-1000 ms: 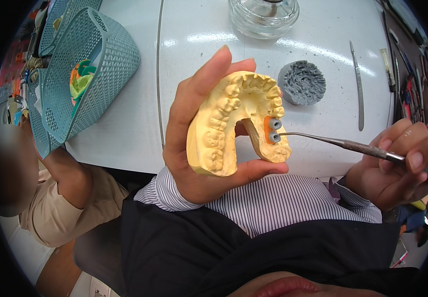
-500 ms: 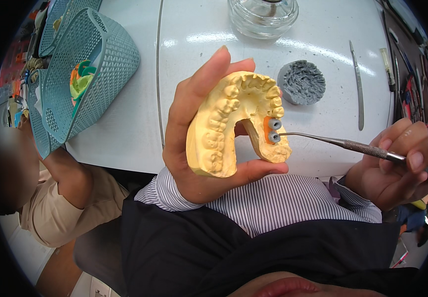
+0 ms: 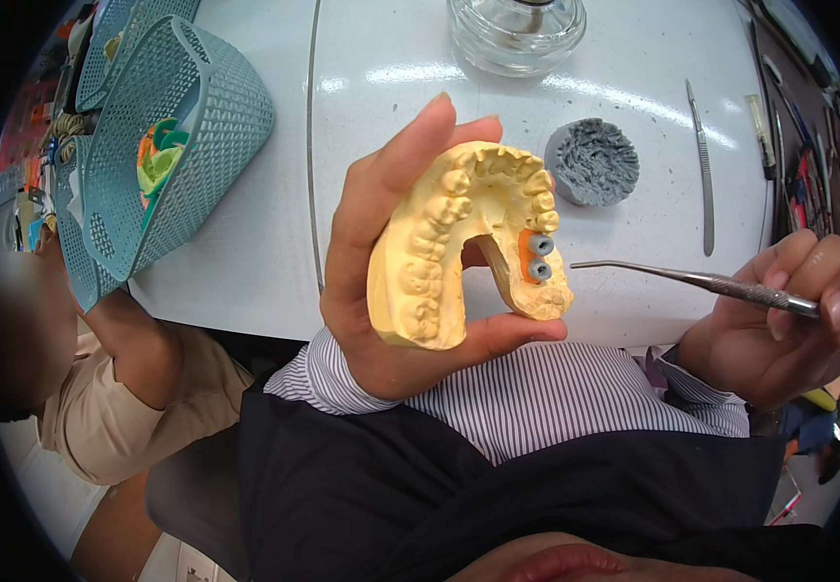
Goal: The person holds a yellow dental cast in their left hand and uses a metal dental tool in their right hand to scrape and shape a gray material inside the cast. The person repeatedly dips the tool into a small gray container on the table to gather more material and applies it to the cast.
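Observation:
My left hand point(image 3: 386, 262) grips a yellow plaster dental arch model point(image 3: 454, 247), teeth facing me, thumb under its right end. Two small grey posts set in orange wax point(image 3: 538, 257) sit on the model's right side. My right hand point(image 3: 779, 325) pinches a thin metal dental instrument point(image 3: 701, 281) like a pen. The instrument's tip hangs just right of the grey posts, a little apart from the model.
On the white table point(image 3: 245, 252) lie a grey ridged round block point(image 3: 592, 161), a glass jar point(image 3: 517, 34) and a long metal tool point(image 3: 701, 175). Teal mesh baskets point(image 3: 172, 145) stand at the left, another person sitting beside them. More tools line the right edge.
The instrument's tip, which was at the grey posts, has drawn back a little to the right. The model stays held in the same pose.

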`<state>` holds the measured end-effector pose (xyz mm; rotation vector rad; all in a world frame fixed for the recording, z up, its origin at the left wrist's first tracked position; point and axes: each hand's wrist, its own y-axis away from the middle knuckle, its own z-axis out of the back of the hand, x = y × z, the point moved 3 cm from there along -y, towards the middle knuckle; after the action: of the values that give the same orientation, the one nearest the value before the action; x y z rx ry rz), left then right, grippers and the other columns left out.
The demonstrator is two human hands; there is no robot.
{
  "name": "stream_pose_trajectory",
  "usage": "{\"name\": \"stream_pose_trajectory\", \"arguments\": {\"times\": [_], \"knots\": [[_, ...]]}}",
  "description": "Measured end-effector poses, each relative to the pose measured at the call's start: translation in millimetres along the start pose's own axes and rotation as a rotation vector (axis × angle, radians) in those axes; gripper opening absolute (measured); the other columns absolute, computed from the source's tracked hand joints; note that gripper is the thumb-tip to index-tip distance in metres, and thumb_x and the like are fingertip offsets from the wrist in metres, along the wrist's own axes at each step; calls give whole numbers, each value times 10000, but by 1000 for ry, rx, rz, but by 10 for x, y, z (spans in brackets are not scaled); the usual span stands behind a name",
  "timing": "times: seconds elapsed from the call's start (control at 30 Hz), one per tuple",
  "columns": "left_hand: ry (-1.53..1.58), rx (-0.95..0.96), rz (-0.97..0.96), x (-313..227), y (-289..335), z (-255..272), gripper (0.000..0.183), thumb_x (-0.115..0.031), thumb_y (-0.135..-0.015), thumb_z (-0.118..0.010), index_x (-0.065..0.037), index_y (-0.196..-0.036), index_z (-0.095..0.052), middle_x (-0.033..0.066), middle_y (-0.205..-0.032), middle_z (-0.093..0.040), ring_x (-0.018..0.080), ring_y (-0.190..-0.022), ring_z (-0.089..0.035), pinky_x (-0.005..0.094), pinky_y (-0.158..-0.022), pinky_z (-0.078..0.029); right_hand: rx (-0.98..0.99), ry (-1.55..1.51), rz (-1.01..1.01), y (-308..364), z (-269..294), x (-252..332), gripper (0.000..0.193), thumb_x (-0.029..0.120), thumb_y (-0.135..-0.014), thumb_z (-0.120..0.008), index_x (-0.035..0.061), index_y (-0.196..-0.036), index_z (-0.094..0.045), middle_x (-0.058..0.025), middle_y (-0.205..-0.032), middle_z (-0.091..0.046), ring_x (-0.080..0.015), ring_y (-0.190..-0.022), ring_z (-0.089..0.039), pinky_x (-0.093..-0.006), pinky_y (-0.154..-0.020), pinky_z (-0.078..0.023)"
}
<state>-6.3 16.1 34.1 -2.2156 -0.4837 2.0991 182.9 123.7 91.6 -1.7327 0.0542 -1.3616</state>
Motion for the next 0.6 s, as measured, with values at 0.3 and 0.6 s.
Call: {"name": "stream_pose_trajectory", "arguments": {"times": [0.3, 0.6], "knots": [[33, 24, -87, 17, 16, -19, 1027, -27, -523, -761, -119, -1286, -80, 152, -1287, -239, 369, -1083, -395, 455, -804, -460, -286, -298, -177, -42, 190, -144, 107, 29, -856, -354, -4, -916, -437, -85, -913, -407, -111, -797, -456, -258, -764, -364], [104, 16, -135, 9, 48, -36, 992, -24, -545, -744, -132, -1284, -90, 134, -1298, -230, 371, -1088, -387, 460, -801, -462, -307, -211, -115, -23, 263, -119, 159, 64, -872, -336, -14, -894, -473, -76, -861, -441, -104, -787, -467, -261, -764, -367]]}}
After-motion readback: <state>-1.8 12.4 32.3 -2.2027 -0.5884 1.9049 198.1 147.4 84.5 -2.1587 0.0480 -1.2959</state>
